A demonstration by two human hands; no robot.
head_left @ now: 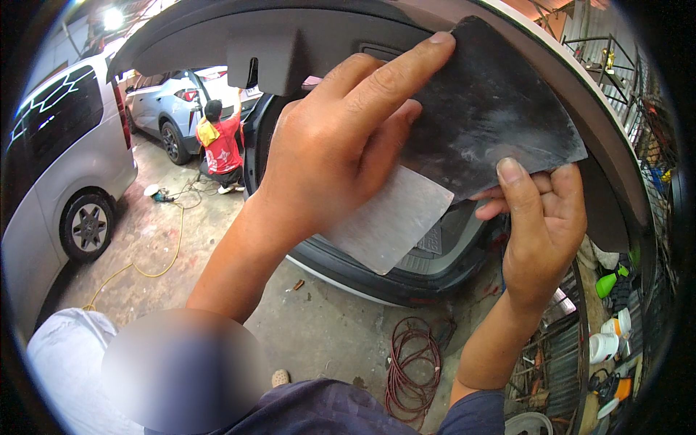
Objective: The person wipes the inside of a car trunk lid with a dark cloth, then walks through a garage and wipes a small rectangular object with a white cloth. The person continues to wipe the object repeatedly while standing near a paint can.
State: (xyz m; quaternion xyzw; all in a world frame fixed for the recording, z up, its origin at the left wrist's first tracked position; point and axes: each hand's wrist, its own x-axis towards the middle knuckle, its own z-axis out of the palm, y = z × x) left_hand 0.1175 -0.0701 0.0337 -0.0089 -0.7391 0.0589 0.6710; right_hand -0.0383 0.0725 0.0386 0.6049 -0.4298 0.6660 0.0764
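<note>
Dark sheet [500, 101] up by open car back door [326, 43]. Right hand [540, 217] pinches low edge. Left hand [333, 138] touches near top corner; can't tell if its grip holds grey sheet [395, 225] below. Best: gentle pull, sheet flat, no creases.

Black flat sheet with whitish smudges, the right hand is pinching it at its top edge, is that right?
Not the top edge: the head view shows the right hand pinching the black flat sheet with whitish smudges at its lower edge.
</note>
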